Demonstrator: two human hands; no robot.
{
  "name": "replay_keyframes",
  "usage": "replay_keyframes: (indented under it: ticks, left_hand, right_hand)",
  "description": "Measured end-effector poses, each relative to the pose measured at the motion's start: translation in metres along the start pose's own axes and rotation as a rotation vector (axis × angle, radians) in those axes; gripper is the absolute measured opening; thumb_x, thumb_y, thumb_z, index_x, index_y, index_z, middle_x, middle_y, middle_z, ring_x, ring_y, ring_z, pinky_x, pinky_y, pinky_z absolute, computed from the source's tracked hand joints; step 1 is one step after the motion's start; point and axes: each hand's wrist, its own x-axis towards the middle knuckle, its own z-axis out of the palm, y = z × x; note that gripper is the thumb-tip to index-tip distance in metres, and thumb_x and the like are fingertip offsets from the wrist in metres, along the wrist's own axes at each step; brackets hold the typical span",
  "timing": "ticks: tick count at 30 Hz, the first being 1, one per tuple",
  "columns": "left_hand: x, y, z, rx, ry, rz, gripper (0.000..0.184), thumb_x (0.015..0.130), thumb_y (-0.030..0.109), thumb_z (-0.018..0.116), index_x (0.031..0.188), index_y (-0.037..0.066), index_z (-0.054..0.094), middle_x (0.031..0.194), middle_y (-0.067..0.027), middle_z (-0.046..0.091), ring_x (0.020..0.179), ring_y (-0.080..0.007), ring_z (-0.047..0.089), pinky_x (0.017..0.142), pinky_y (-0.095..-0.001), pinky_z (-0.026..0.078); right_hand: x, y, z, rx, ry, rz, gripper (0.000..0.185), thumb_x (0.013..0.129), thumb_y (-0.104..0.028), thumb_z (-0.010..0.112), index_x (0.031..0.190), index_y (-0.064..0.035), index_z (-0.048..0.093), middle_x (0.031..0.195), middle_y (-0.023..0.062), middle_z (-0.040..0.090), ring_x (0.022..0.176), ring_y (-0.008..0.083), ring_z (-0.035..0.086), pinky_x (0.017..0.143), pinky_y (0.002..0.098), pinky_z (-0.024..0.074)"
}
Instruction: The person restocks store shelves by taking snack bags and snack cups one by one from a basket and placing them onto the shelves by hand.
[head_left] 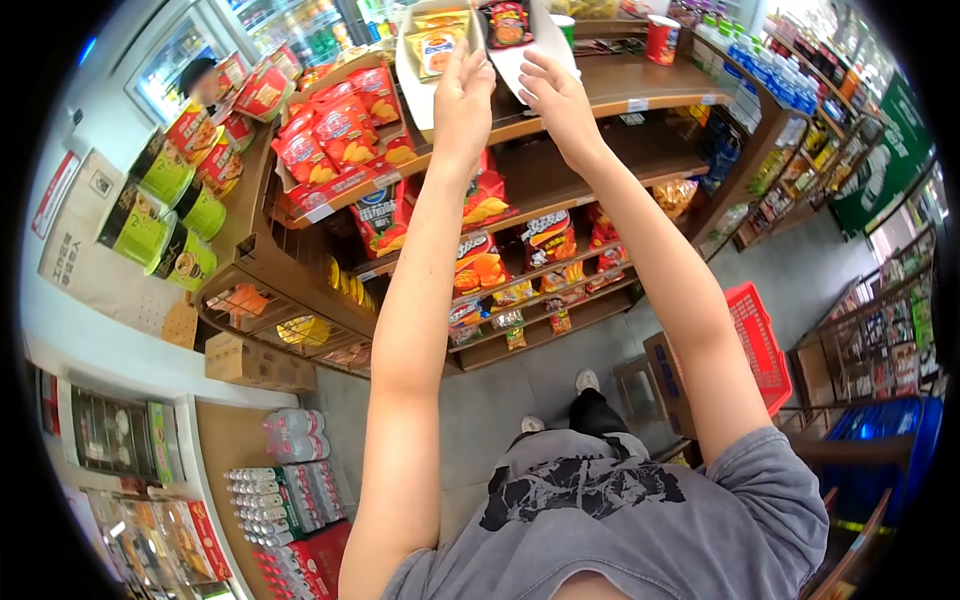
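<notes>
Side by side on the top shelf stand two white open boxes. The left white box (419, 98) holds yellow snack packets (437, 48); in the right white box (512, 72) lies a dark red-and-black packet (507, 22). My left hand (464, 108) is at the right side of the left box, fingers stretched out. Over the right part of the other box is my right hand (560, 103), its fingers extended and slightly apart. Neither hand shows anything in its grasp. Whether the palms touch the boxes cannot be seen.
Red chip bags (340, 125) fill a carton left of the boxes. Green noodle cups (160, 215) are stacked farther left, and a red cup (662, 40) stands at right. Lower shelves hold more snack bags (480, 262). A red basket (757, 345) is beside my right arm.
</notes>
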Motion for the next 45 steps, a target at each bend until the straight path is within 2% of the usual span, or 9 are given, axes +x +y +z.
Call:
replay_keyframes:
  ticks: [11, 13, 16, 19, 22, 29, 34, 37, 45]
  left_hand:
    - [-0.065, -0.05, 0.076, -0.034, -0.102, -0.118, 0.048, 0.1, 0.012, 0.048, 0.144, -0.001, 0.038, 0.141, -0.0192, 0.049, 0.127, -0.024, 0.051, 0.104, -0.0345, 0.042]
    - [-0.078, -0.058, 0.099, -0.012, -0.145, -0.151, 0.045, 0.1, 0.013, 0.049, 0.142, 0.0, 0.042, 0.137, -0.0177, 0.053, 0.123, -0.0231, 0.055, 0.101, -0.0339, 0.044]
    - [-0.099, -0.078, 0.145, -0.051, -0.186, -0.209, 0.038, 0.098, 0.014, 0.052, 0.134, 0.002, 0.052, 0.124, -0.0147, 0.063, 0.109, -0.0184, 0.061, 0.095, -0.0321, 0.047]
    - [-0.132, -0.091, 0.197, -0.119, -0.256, -0.309, 0.032, 0.099, 0.015, 0.052, 0.127, 0.002, 0.057, 0.118, -0.0111, 0.065, 0.1, -0.0151, 0.062, 0.091, -0.0295, 0.047]
    - [-0.164, -0.114, 0.248, -0.135, -0.362, -0.402, 0.031, 0.1, 0.019, 0.051, 0.126, 0.005, 0.059, 0.118, -0.0089, 0.066, 0.102, -0.0148, 0.063, 0.09, -0.0296, 0.048]
    - [-0.231, -0.143, 0.367, -0.157, -0.574, -0.52, 0.03, 0.1, 0.019, 0.05, 0.125, 0.004, 0.059, 0.117, -0.0092, 0.066, 0.102, -0.0162, 0.063, 0.089, -0.0292, 0.048]
    - [-0.293, -0.172, 0.428, -0.174, -0.683, -0.645, 0.03, 0.1, 0.018, 0.05, 0.124, 0.003, 0.06, 0.115, -0.0083, 0.066, 0.101, -0.0153, 0.063, 0.088, -0.0291, 0.049]
    - [-0.322, -0.187, 0.457, -0.149, -0.753, -0.733, 0.03, 0.1, 0.019, 0.05, 0.125, 0.004, 0.059, 0.115, -0.008, 0.066, 0.101, -0.0152, 0.063, 0.088, -0.0284, 0.048]
    - [-0.375, -0.245, 0.497, -0.039, -0.909, -0.891, 0.03, 0.1, 0.021, 0.05, 0.124, 0.006, 0.06, 0.113, -0.0063, 0.067, 0.1, -0.0143, 0.064, 0.086, -0.0282, 0.047]
  right_hand:
    - [-0.11, -0.014, -0.14, -0.039, 0.27, 0.047, 0.045, 0.097, -0.014, 0.051, 0.139, 0.0009, 0.046, 0.14, 0.02, 0.049, 0.125, 0.0264, 0.053, 0.105, 0.0367, 0.0451]
    - [-0.134, -0.02, -0.169, -0.106, 0.3, 0.09, 0.042, 0.098, -0.015, 0.05, 0.138, -0.0012, 0.048, 0.138, 0.0169, 0.051, 0.122, 0.0236, 0.055, 0.1, 0.0333, 0.0472]
    - [-0.173, -0.024, -0.228, -0.139, 0.35, 0.145, 0.038, 0.099, -0.017, 0.05, 0.135, -0.0027, 0.051, 0.132, 0.0124, 0.057, 0.116, 0.0199, 0.058, 0.094, 0.0301, 0.049]
    - [-0.218, -0.033, -0.291, -0.204, 0.486, 0.153, 0.033, 0.099, -0.02, 0.05, 0.126, -0.0038, 0.058, 0.119, 0.0091, 0.065, 0.104, 0.0151, 0.063, 0.086, 0.0292, 0.0498]
    - [-0.26, -0.04, -0.348, -0.229, 0.62, 0.2, 0.031, 0.1, -0.021, 0.049, 0.122, -0.0047, 0.062, 0.115, 0.0079, 0.066, 0.101, 0.0152, 0.063, 0.085, 0.0287, 0.0499]
    - [-0.35, -0.059, -0.439, -0.27, 0.781, 0.289, 0.032, 0.1, -0.023, 0.047, 0.122, -0.0036, 0.061, 0.117, 0.0097, 0.066, 0.104, 0.0168, 0.063, 0.087, 0.0292, 0.0501]
    - [-0.418, -0.055, -0.484, -0.258, 0.87, 0.382, 0.033, 0.101, -0.024, 0.045, 0.123, -0.003, 0.06, 0.118, 0.0109, 0.065, 0.105, 0.0192, 0.063, 0.089, 0.0307, 0.0506]
    - [-0.455, -0.05, -0.503, -0.208, 0.953, 0.454, 0.032, 0.101, -0.021, 0.045, 0.123, -0.0032, 0.06, 0.115, 0.0101, 0.065, 0.101, 0.0165, 0.062, 0.086, 0.0292, 0.0503]
    - [-0.533, -0.015, -0.536, -0.147, 1.123, 0.623, 0.034, 0.101, -0.024, 0.043, 0.127, -0.0054, 0.057, 0.119, 0.0112, 0.064, 0.108, 0.021, 0.061, 0.089, 0.0344, 0.0493]
